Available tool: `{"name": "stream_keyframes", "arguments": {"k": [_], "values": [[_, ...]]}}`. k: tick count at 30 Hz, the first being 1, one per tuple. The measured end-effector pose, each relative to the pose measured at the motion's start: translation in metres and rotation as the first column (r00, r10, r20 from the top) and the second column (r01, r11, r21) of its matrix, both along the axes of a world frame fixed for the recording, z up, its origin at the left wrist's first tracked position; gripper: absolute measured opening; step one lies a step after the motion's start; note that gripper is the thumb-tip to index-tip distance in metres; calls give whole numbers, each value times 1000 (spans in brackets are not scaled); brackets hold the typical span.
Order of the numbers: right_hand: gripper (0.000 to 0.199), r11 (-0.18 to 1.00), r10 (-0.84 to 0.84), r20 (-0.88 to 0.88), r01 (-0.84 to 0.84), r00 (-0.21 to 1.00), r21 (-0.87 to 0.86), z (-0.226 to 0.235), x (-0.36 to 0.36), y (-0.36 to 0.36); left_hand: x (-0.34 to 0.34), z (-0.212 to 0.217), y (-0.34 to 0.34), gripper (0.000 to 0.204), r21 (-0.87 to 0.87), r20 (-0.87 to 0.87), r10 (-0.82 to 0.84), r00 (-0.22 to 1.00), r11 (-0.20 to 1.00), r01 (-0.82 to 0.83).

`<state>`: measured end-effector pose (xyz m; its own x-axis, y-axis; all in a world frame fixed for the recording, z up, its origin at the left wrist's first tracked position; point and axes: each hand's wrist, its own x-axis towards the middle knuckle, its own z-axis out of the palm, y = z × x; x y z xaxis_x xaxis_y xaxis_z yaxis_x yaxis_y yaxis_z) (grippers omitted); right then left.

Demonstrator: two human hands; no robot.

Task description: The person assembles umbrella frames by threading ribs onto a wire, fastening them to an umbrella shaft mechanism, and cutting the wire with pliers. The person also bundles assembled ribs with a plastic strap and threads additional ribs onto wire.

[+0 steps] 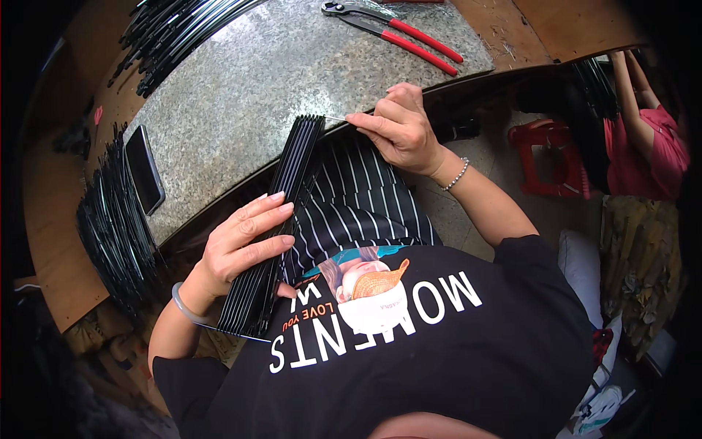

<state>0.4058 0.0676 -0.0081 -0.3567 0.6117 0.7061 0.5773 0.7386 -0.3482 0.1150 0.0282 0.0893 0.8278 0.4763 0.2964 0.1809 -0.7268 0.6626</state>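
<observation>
My left hand [248, 241] is closed around a flat bundle of thin black rods [274, 212] lined up side by side. The bundle slants from my lap up to the table's edge. Its fingers lie across the top, with the thumb partly hidden underneath. At the bundle's upper end my right hand [402, 128] pinches a thin, light-coloured wire [335, 118] between thumb and forefinger. The wire's other end meets the rod tips; whether it passes through them I cannot tell. A thin line, perhaps another wire, crosses the bundle's lower end.
A grey speckled slab [241, 95] covers the table before me. Red-handled pliers [409, 44] lie at its far right, a phone [145, 170] at its left edge. More black rods [164, 36] are piled far left and near left [113, 212]. A red stool [545, 157] and another person [647, 139] are at right.
</observation>
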Motion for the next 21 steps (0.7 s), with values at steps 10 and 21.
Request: {"name": "stream_keyframes", "arguments": {"k": [10, 21], "values": [[25, 1000, 16, -36, -17, 999, -14, -5, 7, 1, -4, 5, 6, 57, 22, -93, -27, 995, 999, 29], [26, 1000, 6, 15, -6, 1000, -26, 1, -8, 2, -7, 1, 9, 58, 41, -108, -10, 994, 999, 15]]}}
